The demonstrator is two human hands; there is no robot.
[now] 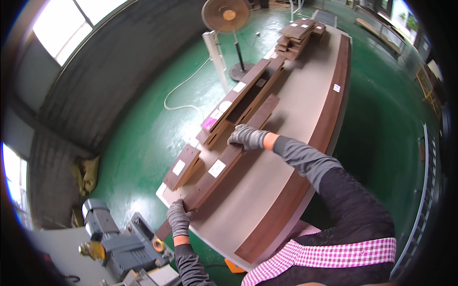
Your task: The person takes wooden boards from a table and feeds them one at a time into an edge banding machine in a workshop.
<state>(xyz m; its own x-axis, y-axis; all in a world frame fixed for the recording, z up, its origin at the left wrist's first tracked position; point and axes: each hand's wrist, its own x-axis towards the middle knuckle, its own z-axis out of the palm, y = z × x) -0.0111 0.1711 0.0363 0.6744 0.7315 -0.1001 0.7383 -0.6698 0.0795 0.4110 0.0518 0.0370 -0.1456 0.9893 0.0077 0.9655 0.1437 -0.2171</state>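
We wear grey gloves (180,224), striped sleeves (305,158) and pink-checked cloth (348,252) over dark clothing (353,224).
Our left hand (178,212) and right hand (247,137) are covered by 2 knit gloves, mottled in lighter and darker grey; both our sleeves carry fine grey stripes on dark fabric, the right one turning plain and nearly black higher up; our checked cloth shows small pink-purple and white squares, partly as 1 broad band.

Smooth wood-look board (227,159), glossy floor (148,138).
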